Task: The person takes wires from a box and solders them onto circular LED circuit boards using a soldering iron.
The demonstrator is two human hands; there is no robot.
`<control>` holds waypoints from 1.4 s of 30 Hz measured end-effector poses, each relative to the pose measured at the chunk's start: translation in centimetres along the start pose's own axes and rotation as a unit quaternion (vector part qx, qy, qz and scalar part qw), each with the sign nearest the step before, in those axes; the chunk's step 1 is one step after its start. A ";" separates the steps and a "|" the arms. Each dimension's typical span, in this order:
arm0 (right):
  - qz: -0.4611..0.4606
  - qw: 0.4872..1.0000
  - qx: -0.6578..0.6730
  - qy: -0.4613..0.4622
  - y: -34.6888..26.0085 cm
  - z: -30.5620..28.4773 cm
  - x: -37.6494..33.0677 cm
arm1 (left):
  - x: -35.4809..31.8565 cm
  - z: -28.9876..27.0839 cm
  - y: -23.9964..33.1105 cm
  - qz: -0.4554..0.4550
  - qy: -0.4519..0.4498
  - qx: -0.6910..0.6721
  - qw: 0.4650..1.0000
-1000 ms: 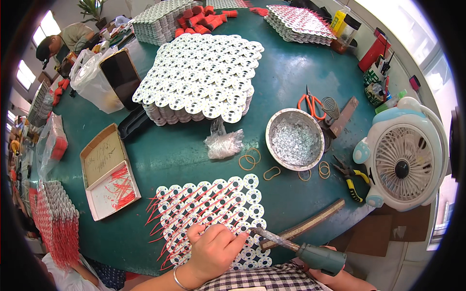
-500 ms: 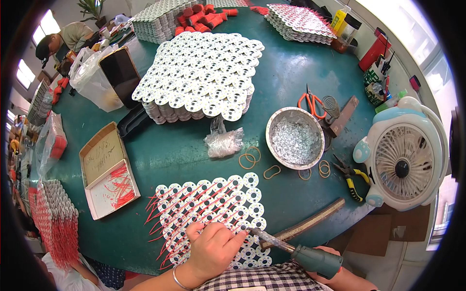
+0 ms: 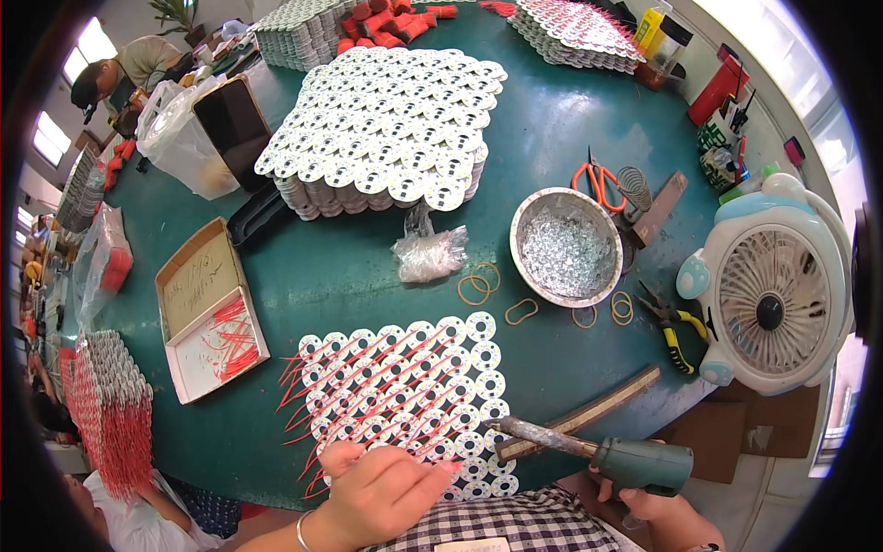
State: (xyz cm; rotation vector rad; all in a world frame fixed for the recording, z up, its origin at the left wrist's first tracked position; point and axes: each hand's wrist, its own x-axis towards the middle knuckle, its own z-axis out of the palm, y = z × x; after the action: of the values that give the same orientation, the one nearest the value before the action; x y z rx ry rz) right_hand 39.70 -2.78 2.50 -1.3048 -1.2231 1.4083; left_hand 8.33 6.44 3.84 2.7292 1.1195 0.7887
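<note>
A panel of round white LED circuit boards (image 3: 483, 354) lies before me, with thin red wires (image 3: 368, 373) running slantwise across it and past its left edge. My left hand (image 3: 386, 488) is over the panel's lower part, thumb and forefinger pinched together; a bit of red wire shows at the fingertips. In my right hand (image 3: 644, 506), fingers wrap round the green handle of a soldering iron (image 3: 644, 465). Its metal barrel points left, above the panel's right edge, with the tip apart from my left fingers. Beneath the barrel lies a narrow bar (image 3: 598, 405).
A bowl of silvery bits (image 3: 566, 248), orange-handled scissors (image 3: 598, 189), pliers (image 3: 676, 331) and a fan (image 3: 773, 294) stand right. A tall panel stack (image 3: 377, 129) is behind, an open box of red wires (image 3: 212, 313) left. A person (image 3: 138, 69) sits far left.
The soldering iron has pulled back right, its tip lifting off the panel near my left fingertips. My left hand has shifted slightly left and down. The whole view has tilted a little.
</note>
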 end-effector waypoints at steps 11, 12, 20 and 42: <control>0.014 0.997 -0.077 -0.007 -0.7 0.7 0.1 | -1.0 3.5 -0.2 -0.015 -0.040 -0.023 0.999; 0.019 0.997 -0.071 -0.010 -0.6 0.8 0.2 | -1.0 3.6 -0.3 -0.011 -0.042 -0.027 0.999; 0.045 0.991 -0.080 -0.092 -0.8 0.0 0.7 | -1.0 3.7 -0.4 -0.015 -0.044 -0.029 0.998; 0.068 0.993 0.035 0.095 2.2 4.7 -6.6 | -1.2 3.2 0.5 -0.025 0.008 -0.053 0.998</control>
State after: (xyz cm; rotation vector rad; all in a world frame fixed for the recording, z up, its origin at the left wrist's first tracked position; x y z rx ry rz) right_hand 35.82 -10.15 1.46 -1.4588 -0.9663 1.3735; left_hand 9.49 5.58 0.72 2.6026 1.1112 0.8390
